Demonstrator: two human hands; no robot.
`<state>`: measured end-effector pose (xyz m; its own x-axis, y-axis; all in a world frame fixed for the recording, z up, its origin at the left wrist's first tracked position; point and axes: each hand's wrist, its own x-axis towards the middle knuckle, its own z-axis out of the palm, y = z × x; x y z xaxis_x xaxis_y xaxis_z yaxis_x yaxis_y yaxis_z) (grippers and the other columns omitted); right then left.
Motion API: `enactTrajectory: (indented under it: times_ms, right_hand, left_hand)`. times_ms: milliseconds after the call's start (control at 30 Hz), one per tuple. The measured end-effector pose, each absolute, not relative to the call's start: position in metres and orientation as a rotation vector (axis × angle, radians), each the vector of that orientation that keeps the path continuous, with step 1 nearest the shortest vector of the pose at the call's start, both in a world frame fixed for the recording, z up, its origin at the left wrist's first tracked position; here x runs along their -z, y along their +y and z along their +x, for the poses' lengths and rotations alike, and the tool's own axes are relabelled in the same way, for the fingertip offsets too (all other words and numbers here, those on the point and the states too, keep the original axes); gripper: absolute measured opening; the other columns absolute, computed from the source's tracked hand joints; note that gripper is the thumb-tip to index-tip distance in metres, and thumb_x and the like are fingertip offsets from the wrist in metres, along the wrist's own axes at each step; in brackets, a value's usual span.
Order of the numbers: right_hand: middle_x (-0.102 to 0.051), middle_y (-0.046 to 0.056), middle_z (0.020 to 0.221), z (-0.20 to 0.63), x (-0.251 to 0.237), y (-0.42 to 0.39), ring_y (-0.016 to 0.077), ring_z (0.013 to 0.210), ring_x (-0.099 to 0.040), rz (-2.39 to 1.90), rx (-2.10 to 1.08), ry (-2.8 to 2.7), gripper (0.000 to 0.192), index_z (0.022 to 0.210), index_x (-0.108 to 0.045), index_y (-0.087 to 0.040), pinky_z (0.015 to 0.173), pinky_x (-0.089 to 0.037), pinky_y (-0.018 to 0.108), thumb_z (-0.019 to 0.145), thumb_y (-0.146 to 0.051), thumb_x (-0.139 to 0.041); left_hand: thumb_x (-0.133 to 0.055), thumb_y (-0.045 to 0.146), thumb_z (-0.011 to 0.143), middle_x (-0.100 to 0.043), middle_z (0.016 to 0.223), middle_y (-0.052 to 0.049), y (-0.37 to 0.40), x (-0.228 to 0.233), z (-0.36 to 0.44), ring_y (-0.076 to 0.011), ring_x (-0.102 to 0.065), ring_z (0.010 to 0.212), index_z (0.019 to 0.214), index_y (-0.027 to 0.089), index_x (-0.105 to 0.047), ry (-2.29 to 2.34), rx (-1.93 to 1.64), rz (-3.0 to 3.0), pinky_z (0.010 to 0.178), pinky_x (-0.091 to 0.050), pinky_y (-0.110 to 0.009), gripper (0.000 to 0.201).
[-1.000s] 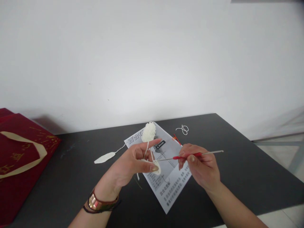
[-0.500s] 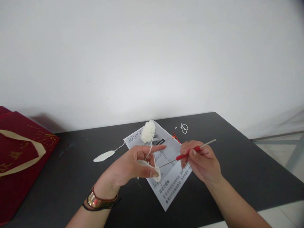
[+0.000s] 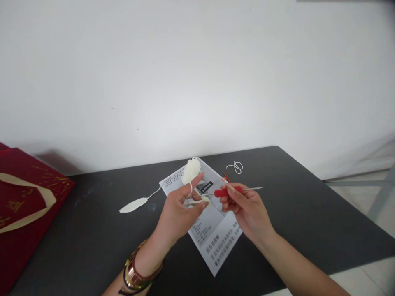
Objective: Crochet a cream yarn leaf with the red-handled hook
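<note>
My left hand [image 3: 179,211] pinches a small cream crochet piece [image 3: 197,201], with cream yarn running over its raised forefinger. My right hand [image 3: 247,209] grips a crochet hook with a red handle [image 3: 230,191]; its metal tip points left into the piece. Both hands hover over a printed instruction sheet [image 3: 216,242] on the black table [image 3: 308,213]. A cream yarn ball [image 3: 191,170] rests on the sheet's far corner. A finished cream petal [image 3: 133,205] lies to the left, joined by a strand of yarn.
A dark red gift bag [image 3: 27,209] with a beige handle lies at the table's left end. A short looped scrap of white yarn [image 3: 236,167] sits behind the sheet, with a small red item [image 3: 225,178] beside it. A white wall stands behind; floor shows at right.
Both hands rose and closed together. The hook swung back to level and moved left, its tip now in the piece. My left forefinger tilted upward.
</note>
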<state>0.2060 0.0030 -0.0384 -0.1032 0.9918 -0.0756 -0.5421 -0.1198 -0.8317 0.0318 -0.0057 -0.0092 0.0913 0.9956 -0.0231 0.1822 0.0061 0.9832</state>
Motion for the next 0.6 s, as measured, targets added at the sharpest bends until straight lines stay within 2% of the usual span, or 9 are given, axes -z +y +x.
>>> enactTrajectory:
  times_ms: [100, 200, 300, 400, 500, 600]
  right_hand:
    - [-0.073, 0.003, 0.067, 0.205, 0.039, -0.004, 0.0101, 0.054, -0.065, -0.837, -1.285, -0.987, 0.012, 0.084, -0.074, -0.017, 0.054, -0.056, 0.019, 0.083, -0.028, -0.068]
    - [-0.073, 0.002, 0.071, 0.204, 0.039, -0.011, 0.0118, 0.060, -0.067, -0.886, -0.972, -1.242, 0.012, 0.090, -0.074, -0.021, 0.058, -0.056, 0.021, 0.087, -0.019, -0.062]
    - [-0.074, 0.003, 0.079, 0.205, 0.042, -0.015, 0.0144, 0.067, -0.069, -0.848, -0.616, -1.527, 0.026, 0.101, -0.071, -0.023, 0.061, -0.057, 0.024, 0.084, -0.008, -0.059]
    - [-0.074, 0.011, 0.098, 0.210, 0.047, -0.015, 0.0215, 0.083, -0.070, -0.618, -0.274, -1.849, 0.046, 0.121, -0.063, -0.020, 0.070, -0.058, 0.032, 0.080, -0.001, -0.059]
    - [-0.071, 0.017, 0.111, 0.214, 0.048, -0.013, 0.0272, 0.095, -0.068, -0.445, -0.238, -1.976, 0.052, 0.131, -0.056, -0.017, 0.076, -0.058, 0.039, 0.081, -0.004, -0.059]
    - [-0.073, 0.011, 0.101, 0.214, 0.046, -0.012, 0.0229, 0.084, -0.069, -0.512, -0.466, -1.795, 0.048, 0.121, -0.064, -0.025, 0.069, -0.057, 0.035, 0.081, -0.001, -0.057]
  left_hand:
    - [-0.073, 0.020, 0.070, -0.051, 0.063, 0.008, -0.004, 0.014, 0.036, -0.0074, -0.043, 0.053, 0.133, 0.017, -0.052, 1.254, -1.082, 1.156, 0.054, -0.034, -0.023, 0.067]
    - [-0.075, 0.020, 0.069, -0.053, 0.062, 0.008, -0.004, 0.017, 0.040, -0.0077, -0.045, 0.055, 0.140, 0.015, -0.043, 1.188, -1.103, 1.005, 0.056, -0.034, -0.023, 0.078]
    - [-0.077, 0.021, 0.068, -0.056, 0.062, 0.006, -0.005, 0.017, 0.044, -0.0083, -0.047, 0.055, 0.141, 0.013, -0.042, 1.178, -1.138, 0.944, 0.058, -0.035, -0.023, 0.082]
    - [-0.079, 0.019, 0.065, -0.056, 0.059, 0.007, -0.008, 0.016, 0.045, -0.0077, -0.048, 0.054, 0.142, 0.014, -0.041, 1.124, -1.157, 0.875, 0.058, -0.036, -0.023, 0.085]
    - [-0.080, 0.015, 0.065, -0.056, 0.059, 0.009, -0.008, 0.013, 0.041, -0.0070, -0.050, 0.055, 0.139, 0.016, -0.045, 0.976, -1.115, 0.766, 0.064, -0.039, -0.023, 0.082]
    - [-0.081, 0.012, 0.065, -0.060, 0.060, 0.007, -0.005, 0.008, 0.032, -0.0086, -0.055, 0.060, 0.134, 0.014, -0.049, 0.924, -1.020, 0.726, 0.074, -0.039, -0.026, 0.076]
